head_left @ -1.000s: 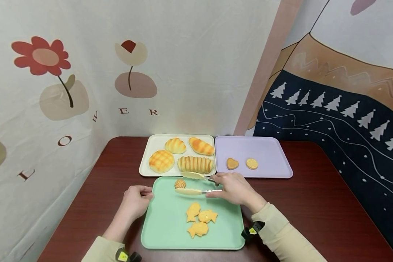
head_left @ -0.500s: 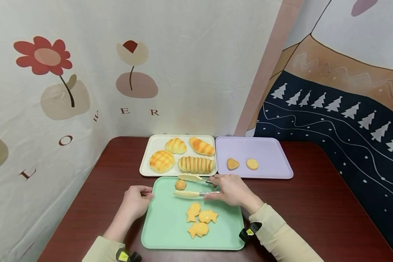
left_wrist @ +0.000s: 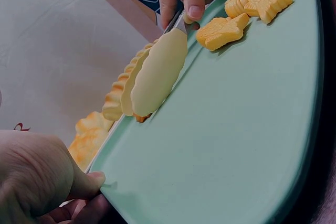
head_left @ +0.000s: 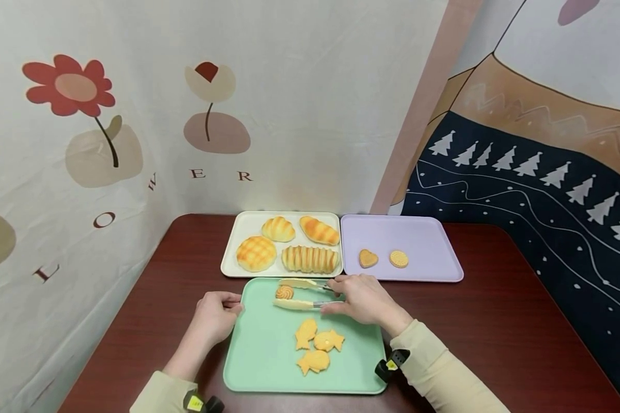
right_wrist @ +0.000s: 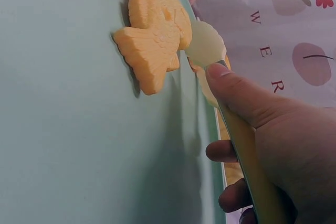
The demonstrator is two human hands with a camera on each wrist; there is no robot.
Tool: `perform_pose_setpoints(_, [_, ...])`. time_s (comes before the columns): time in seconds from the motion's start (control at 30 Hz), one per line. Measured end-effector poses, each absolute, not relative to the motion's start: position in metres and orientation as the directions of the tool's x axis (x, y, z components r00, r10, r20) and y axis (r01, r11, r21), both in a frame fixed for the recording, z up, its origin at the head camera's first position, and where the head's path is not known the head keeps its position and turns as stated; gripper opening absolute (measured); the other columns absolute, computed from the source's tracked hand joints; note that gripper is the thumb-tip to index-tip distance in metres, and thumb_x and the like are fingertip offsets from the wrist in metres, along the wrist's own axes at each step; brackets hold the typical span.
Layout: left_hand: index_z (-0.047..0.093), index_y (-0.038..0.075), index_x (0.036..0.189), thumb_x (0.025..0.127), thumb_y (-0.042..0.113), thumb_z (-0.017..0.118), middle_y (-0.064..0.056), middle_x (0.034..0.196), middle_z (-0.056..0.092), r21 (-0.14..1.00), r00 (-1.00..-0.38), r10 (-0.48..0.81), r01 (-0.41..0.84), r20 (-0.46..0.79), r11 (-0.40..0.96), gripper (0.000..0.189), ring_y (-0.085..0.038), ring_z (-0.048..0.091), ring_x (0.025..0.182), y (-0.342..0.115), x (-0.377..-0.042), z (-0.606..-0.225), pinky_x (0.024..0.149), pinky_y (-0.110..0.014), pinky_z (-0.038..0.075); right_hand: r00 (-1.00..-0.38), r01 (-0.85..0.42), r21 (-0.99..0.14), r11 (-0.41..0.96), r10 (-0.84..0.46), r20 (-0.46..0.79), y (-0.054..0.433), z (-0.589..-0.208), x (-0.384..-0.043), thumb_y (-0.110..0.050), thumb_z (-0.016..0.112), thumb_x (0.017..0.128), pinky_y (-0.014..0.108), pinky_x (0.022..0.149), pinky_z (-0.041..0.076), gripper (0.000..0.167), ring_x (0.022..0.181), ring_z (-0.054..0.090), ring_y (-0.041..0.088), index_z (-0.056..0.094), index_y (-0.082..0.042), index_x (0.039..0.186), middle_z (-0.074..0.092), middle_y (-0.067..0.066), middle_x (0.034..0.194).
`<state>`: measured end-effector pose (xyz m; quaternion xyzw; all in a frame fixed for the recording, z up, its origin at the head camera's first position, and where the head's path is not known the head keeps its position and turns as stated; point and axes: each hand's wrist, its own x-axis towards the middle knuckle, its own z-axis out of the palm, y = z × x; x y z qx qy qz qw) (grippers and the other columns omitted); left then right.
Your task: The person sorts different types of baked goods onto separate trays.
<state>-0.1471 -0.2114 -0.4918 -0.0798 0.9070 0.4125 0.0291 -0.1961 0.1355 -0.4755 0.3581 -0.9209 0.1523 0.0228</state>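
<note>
Head view: my right hand (head_left: pixel 364 298) grips the tongs (head_left: pixel 295 305), arms parted, one on each side of the swirl cookie (head_left: pixel 284 292), which lies near the far left corner of the green tray (head_left: pixel 263 358). My left hand (head_left: pixel 214 315) pinches that tray's left edge. Step in hand, as I judge it: lining up the tongs on the cookie. Next move calls for an even squeeze, low on its sides. Counts: three trays; on green, one swirl cookie and three fish cookies (head_left: pixel 313 362); on the white tray (head_left: pixel 244 227), four breads (head_left: pixel 256 254); on the purple tray (head_left: pixel 392 230), one heart cookie (head_left: pixel 368 258) and one round cookie (head_left: pixel 399 259).

Left wrist view: my left thumb lies over the rim; one tongs arm hides most of the swirl cookie. Contact: cannot tell.

Right wrist view: my right thumb presses along the tongs, fingers curled opposite.
</note>
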Motion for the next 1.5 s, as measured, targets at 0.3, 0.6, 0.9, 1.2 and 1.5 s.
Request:
perform_pose_setpoints(0.3, [0.078,-0.005,0.116,0.098,0.005,0.071,-0.006,0.097,0.076,0.739,-0.986,-0.12,-0.168,-0.118,0.652,0.021,-0.021,0.07,0.086,-0.212,-0.148,-0.492,0.069,-0.035,0.057,-0.74,-0.669,-0.267,0.694,-0.656,0.15,0.136,-0.474,-0.195,-0.058,0.075,0.094,0.028,0.054,0.041,0.038,0.059,0.048,0.005,0.075,-0.022,0.104,0.064,-0.012,0.089])
perform_pose_setpoints(0.6, [0.078,-0.005,0.116,0.098,0.004,0.071,-0.006,0.097,0.076,0.742,-0.987,-0.115,-0.16,-0.113,0.651,0.021,-0.021,0.07,0.086,-0.212,-0.148,-0.492,0.068,-0.035,0.057,-0.733,-0.677,-0.261,0.689,-0.662,0.154,0.137,-0.475,-0.195,-0.058,0.074,0.095,0.027,0.051,0.038,0.032,0.056,0.044,0.005,0.069,-0.026,0.095,0.056,-0.017,0.083])
perform_pose_setpoints(0.9, [0.078,-0.004,0.115,0.098,0.005,0.071,-0.006,0.097,0.076,0.739,-0.986,-0.116,-0.168,-0.121,0.653,0.02,-0.02,0.07,0.085,-0.211,-0.148,-0.493,0.067,-0.035,0.056,-0.745,-0.661,-0.294,0.691,-0.651,0.145,0.141,-0.473,-0.194,-0.058,0.073,0.095,0.026,0.053,0.041,0.041,0.057,0.047,0.002,0.078,-0.021,0.114,0.065,-0.015,0.09])
perform_pose_setpoints(1.2, [0.078,-0.004,0.116,0.099,0.005,0.071,-0.006,0.097,0.075,0.735,-0.986,-0.115,-0.169,-0.123,0.656,0.021,-0.021,0.07,0.086,-0.21,-0.148,-0.491,0.068,-0.036,0.056,-0.75,-0.658,-0.292,0.694,-0.641,0.165,0.147,-0.466,-0.194,-0.059,0.073,0.095,0.027,0.054,0.043,0.039,0.062,0.05,0.003,0.077,-0.023,0.109,0.058,-0.019,0.087])
perform_pose_setpoints(1.5, [0.077,-0.005,0.116,0.098,0.005,0.07,-0.006,0.097,0.075,0.731,-0.985,-0.119,-0.174,-0.127,0.659,0.022,-0.021,0.07,0.086,-0.209,-0.148,-0.49,0.068,-0.035,0.056,-0.754,-0.656,-0.278,0.702,-0.624,0.205,0.159,-0.454,-0.195,-0.059,0.073,0.095,0.026,0.055,0.043,0.05,0.064,0.053,0.004,0.078,-0.018,0.123,0.066,-0.011,0.093])
